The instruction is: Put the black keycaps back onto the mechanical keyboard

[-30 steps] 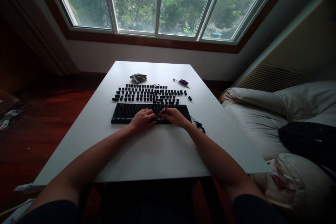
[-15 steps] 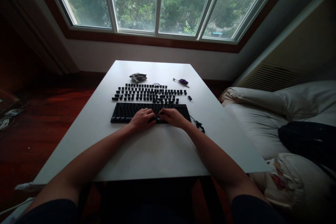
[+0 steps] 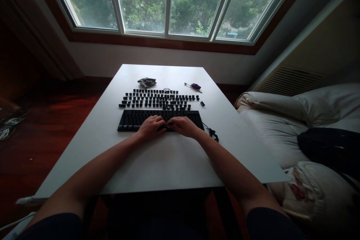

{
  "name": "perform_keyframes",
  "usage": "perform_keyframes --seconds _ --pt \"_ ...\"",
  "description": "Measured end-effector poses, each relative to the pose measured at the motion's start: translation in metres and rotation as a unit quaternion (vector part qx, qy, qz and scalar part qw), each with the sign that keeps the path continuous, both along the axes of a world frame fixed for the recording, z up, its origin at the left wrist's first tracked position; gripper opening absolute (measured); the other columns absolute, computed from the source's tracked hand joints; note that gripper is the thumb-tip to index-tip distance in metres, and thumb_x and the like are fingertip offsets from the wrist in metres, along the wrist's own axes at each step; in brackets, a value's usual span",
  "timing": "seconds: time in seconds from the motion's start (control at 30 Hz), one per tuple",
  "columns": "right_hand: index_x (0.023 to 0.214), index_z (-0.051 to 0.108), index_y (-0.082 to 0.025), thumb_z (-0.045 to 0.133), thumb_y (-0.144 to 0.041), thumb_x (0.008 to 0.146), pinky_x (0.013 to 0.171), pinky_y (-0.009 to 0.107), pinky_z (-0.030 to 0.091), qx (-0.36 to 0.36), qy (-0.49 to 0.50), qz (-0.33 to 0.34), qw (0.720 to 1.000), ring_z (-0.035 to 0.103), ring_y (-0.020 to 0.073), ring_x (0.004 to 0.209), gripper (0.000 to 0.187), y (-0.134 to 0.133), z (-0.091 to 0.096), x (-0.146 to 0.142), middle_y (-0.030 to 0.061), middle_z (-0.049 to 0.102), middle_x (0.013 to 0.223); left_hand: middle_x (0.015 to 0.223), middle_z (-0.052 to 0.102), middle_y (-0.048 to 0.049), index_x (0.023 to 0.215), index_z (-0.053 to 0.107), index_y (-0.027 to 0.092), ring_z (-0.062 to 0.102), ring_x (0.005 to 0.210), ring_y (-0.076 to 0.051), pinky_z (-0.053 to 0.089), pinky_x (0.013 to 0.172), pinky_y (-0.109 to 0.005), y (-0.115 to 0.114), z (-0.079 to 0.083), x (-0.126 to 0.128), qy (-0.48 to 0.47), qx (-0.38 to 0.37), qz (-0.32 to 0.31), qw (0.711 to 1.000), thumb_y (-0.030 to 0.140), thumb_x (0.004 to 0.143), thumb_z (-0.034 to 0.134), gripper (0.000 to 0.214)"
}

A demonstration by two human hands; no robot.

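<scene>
A black keyboard [image 3: 128, 118] lies on the white table, with many key positions bare and several keycaps fitted along its near left edge. My left hand [image 3: 151, 126] rests over its near middle, thumb apart from the bent fingers. From the other side comes my right hand [image 3: 182, 125], its fingers pinched together at the near row, almost touching the left fingertips. Whatever sits between the right fingertips is too small and dark to name. Beyond the keyboard, loose black keycaps [image 3: 137, 99] stand in rows.
A crumpled grey cloth [image 3: 146, 82] and a purple item [image 3: 196, 86] beside a thin stick lie at the table's far end. One keycap [image 3: 202, 104] sits apart at right. A bundled black cable [image 3: 213, 134] lies right of the keyboard. A pale sofa [image 3: 264, 131] flanks the table [image 3: 135, 168].
My right hand has shifted slightly left and its raised fingers have come down to the near row, closer to my left hand. The left hand stays nearly still.
</scene>
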State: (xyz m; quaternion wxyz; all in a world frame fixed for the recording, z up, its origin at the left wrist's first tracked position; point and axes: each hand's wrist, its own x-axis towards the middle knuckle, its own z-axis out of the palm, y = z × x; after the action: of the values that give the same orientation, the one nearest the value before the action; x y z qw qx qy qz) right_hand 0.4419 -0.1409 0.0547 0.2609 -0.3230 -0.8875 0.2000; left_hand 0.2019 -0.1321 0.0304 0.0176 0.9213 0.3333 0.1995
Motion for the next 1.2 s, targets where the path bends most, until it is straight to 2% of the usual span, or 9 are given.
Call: perform_keyframes --seconds 0.17,0.37,0.53,0.63,0.77,0.83,0.9,1.1,1.2 --pt "0.108 0.074 -0.02 0.058 -0.025 0.097 0.082 0.029 0.051 -0.003 0.0 0.01 1.0 0.071 0.0201 0.091 0.02 0.0 0.004 0.004 0.007 0.076 0.103 0.102 0.065 -0.0056 0.103 0.067 0.022 0.058 0.094 -0.022 0.044 0.085 -0.037 -0.001 0.001 0.0 0.003 0.002 0.004 1.0 0.038 0.095 0.06 0.019" --pt "0.105 0.075 -0.017 0.058 -0.028 0.096 0.076 0.027 0.052 -0.123 0.05 0.042 0.99 0.069 0.0172 0.082 0.023 0.008 0.01 0.015 0.0075 0.076 0.105 0.104 0.065 -0.0058 0.102 0.067 0.022 0.058 0.094 -0.022 0.044 0.084 -0.037 0.0 0.0 0.0 0.004 -0.002 0.005 1.0 0.038 0.094 0.061 0.019" --pt "0.099 0.075 -0.017 0.062 -0.035 0.094 0.073 0.028 0.055 -0.178 0.092 0.013 0.98 0.069 0.0172 0.078 0.023 0.013 -0.003 0.016 0.007 0.076 0.099 0.105 0.066 -0.0061 0.102 0.067 0.023 0.058 0.095 -0.022 0.044 0.084 -0.037 0.0 0.0 0.0 0.002 -0.004 0.005 1.0 0.037 0.094 0.062 0.018" --pt "0.105 0.072 -0.017 0.065 -0.042 0.092 0.073 0.03 0.059 -0.237 0.142 -0.011 0.961 0.072 0.0189 0.078 0.029 0.016 -0.013 0.016 0.0063 0.076 0.089 0.104 0.066 -0.0062 0.102 0.067 0.022 0.058 0.095 -0.022 0.044 0.084 -0.037 -0.001 0.001 0.0 0.002 -0.003 0.007 1.0 0.037 0.093 0.062 0.018" --pt "0.109 0.064 -0.018 0.067 -0.049 0.09 0.068 0.031 0.061 -0.314 0.238 -0.031 0.918 0.075 0.0219 0.084 0.037 0.021 -0.019 0.018 0.0065 0.075 0.086 0.104 0.066 -0.0062 0.103 0.067 0.023 0.058 0.095 -0.022 0.044 0.084 -0.037 -0.001 0.002 0.0 0.004 -0.005 0.006 1.0 0.038 0.093 0.062 0.019" --pt "0.108 0.063 -0.017 0.068 -0.05 0.089 0.069 0.031 0.061 -0.32 0.25 -0.035 0.913 0.075 0.0219 0.086 0.038 0.022 -0.019 0.019 0.0067 0.075 0.085 0.104 0.066 -0.0063 0.103 0.067 0.023 0.058 0.095 -0.023 0.044 0.084 -0.037 -0.001 0.001 0.0 0.005 -0.006 0.006 1.0 0.038 0.093 0.062 0.019" --pt "0.107 0.065 -0.017 0.069 -0.048 0.089 0.072 0.031 0.061 -0.313 0.232 -0.03 0.921 0.074 0.0212 0.087 0.037 0.021 -0.017 0.02 0.007 0.075 0.086 0.104 0.066 -0.0064 0.103 0.067 0.023 0.058 0.096 -0.023 0.044 0.084 -0.037 -0.001 0.001 0.0 0.006 -0.007 0.008 1.0 0.038 0.093 0.062 0.019" --pt "0.105 0.072 -0.016 0.066 -0.039 0.092 0.07 0.028 0.058 -0.222 0.114 -0.007 0.968 0.068 0.0149 0.075 0.027 0.014 -0.005 0.015 0.0065 0.073 0.096 0.104 0.065 -0.0068 0.103 0.067 0.022 0.058 0.095 -0.023 0.044 0.085 -0.038 -0.001 0.002 0.0 0.007 -0.007 0.009 1.0 0.038 0.093 0.061 0.019" --pt "0.106 0.068 -0.016 0.064 -0.038 0.093 0.07 0.028 0.058 -0.234 0.128 -0.016 0.964 0.068 0.0154 0.076 0.026 0.014 -0.004 0.014 0.0064 0.072 0.094 0.104 0.065 -0.0071 0.103 0.068 0.023 0.058 0.095 -0.023 0.044 0.084 -0.038 -0.001 0.003 0.0 0.005 -0.007 0.009 1.0 0.037 0.093 0.062 0.018"
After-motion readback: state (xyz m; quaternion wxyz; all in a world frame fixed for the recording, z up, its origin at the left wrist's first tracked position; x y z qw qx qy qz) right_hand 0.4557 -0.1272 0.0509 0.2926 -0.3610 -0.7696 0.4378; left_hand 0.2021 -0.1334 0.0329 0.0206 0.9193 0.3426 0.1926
